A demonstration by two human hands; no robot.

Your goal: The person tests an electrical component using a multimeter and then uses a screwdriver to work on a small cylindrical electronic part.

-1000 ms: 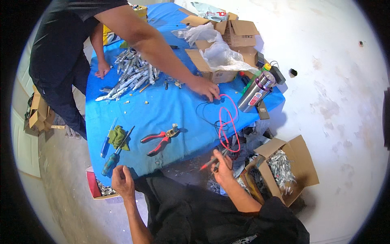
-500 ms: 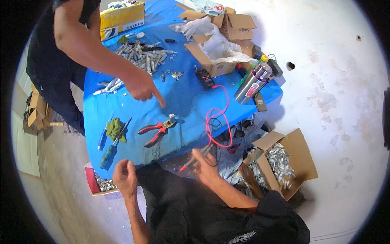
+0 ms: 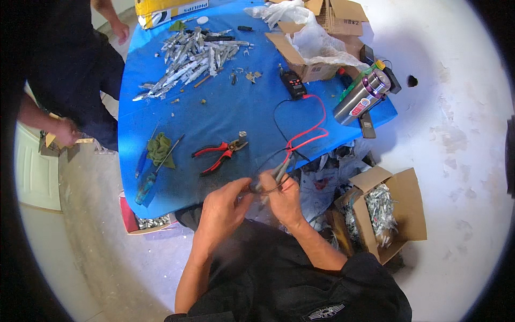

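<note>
My right hand [image 3: 282, 203] is closed around the grey test probes [image 3: 280, 170] over the near edge of the blue-covered table. Close beside it, my left hand [image 3: 224, 208] has its thumb and fingers pinched together at the probe ends; what lies between them is hidden and slightly blurred. A red test lead [image 3: 308, 138] and a black one run from the probes to a black handheld meter [image 3: 292, 83] on the table. Red-handled pliers [image 3: 221, 155] lie just beyond my hands, with a small metal piece [image 3: 242, 135] by their jaws.
Left on the table are a screwdriver [image 3: 146, 188] and a green cloth [image 3: 159, 149]. Farther back lies a heap of silvery strips [image 3: 196, 56]. A steel flask [image 3: 362, 96] stands at right, above an open carton [image 3: 410, 206] of scraps. Another person [image 3: 70, 70] stands at left.
My left hand has moved right and up to meet my right hand at the probes. The other person's pointing hand has withdrawn from over the table. The view has shifted slightly.
</note>
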